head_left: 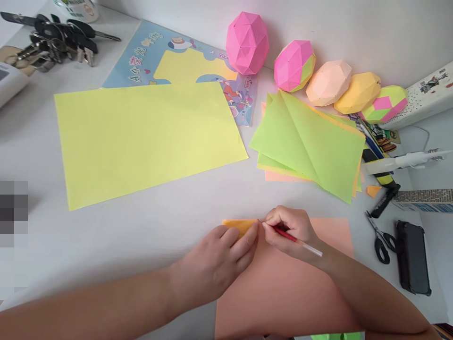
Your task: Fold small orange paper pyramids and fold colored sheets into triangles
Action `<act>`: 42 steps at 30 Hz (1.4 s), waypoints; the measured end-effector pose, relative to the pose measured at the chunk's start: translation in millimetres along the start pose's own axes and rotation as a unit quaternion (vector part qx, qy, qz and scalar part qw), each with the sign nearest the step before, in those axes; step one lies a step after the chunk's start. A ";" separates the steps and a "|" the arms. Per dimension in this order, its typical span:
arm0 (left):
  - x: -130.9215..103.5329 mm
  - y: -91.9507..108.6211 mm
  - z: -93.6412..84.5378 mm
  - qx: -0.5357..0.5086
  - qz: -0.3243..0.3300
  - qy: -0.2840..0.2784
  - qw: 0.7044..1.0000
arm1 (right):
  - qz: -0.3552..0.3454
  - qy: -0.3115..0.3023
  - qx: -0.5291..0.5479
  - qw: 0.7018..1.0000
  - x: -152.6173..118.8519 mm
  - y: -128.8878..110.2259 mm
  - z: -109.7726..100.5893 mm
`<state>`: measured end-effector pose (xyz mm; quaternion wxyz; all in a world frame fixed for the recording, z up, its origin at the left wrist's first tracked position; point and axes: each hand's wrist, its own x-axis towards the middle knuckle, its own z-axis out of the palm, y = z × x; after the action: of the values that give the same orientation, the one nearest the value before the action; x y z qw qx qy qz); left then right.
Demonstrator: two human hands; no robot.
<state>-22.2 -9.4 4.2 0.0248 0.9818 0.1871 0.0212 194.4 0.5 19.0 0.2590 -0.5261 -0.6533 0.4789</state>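
My left hand [226,257] has its fingers bent and pressed together, holding a small orange paper piece [235,225] down at the top left edge of a salmon-pink sheet [283,297]. Most of the piece's lower part is hidden under the fingers. In a pinch, my right hand [292,231] grips a thin pen refill [287,235], red towards the tip and clear at the tail. Its tip meets the right end of the orange piece, close to my left fingertips.
A yellow sheet [148,146] partly covers a blue paper packet [136,52]. Green and orange sheets [311,141] are stacked right of it. Faceted paper eggs [247,43] line the wall. Scissors [381,238] and a black phone [412,257] lie at right, keys [53,40] at upper left.
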 end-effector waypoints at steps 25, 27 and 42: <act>-6.0 37.6 9.7 -0.044 -0.003 0.025 0.999 | 0.029 0.103 0.279 0.954 10.6 14.8 1.8; 2.0 41.8 9.2 -0.035 -0.008 0.017 0.999 | 0.015 0.108 0.284 0.953 11.3 15.6 1.1; 49.8 51.2 17.7 -0.117 -0.068 0.113 0.984 | -0.116 0.155 0.113 0.975 -8.2 26.7 -17.5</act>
<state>43.8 -39.3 -8.9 0.1194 0.9486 0.2508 0.1518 223.4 -1.3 3.5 0.4686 -0.4818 -0.6037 0.4288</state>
